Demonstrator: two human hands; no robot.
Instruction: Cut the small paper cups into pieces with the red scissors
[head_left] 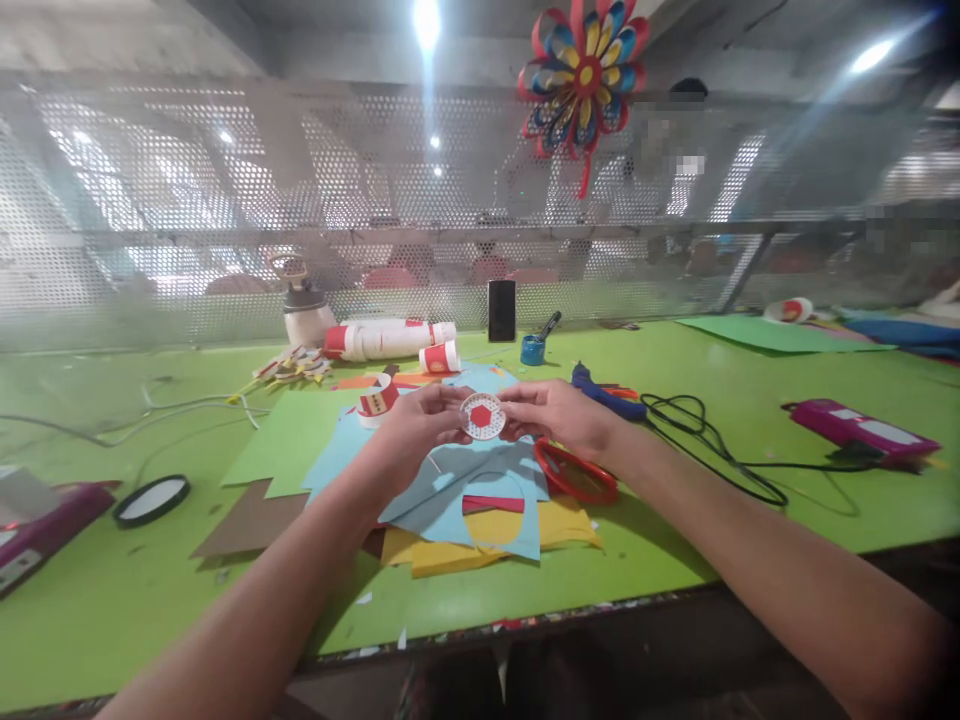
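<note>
Between my two hands is a small round white disc [482, 416] with dark dots and a red hexagon in its middle. My left hand [431, 415] pinches its left edge, and my right hand [551, 412] pinches the right edge. Beneath the hands lie light blue paper sheets [487, 470], one with a round hole that shows yellow paper [495, 527] and a red strip [493, 505]. A cut red and white paper cup piece [377, 398] sits left of my left hand. Red-handled scissors [576, 472] rest just below my right hand.
A blue glue gun [604, 393] trails a black cable to a purple power strip [862, 430]. Stacked paper cups [390, 341], a white bottle [306, 312], a phone [502, 310] and a blue jar [533, 349] stand along the back. A paper flower [587, 75] hangs above.
</note>
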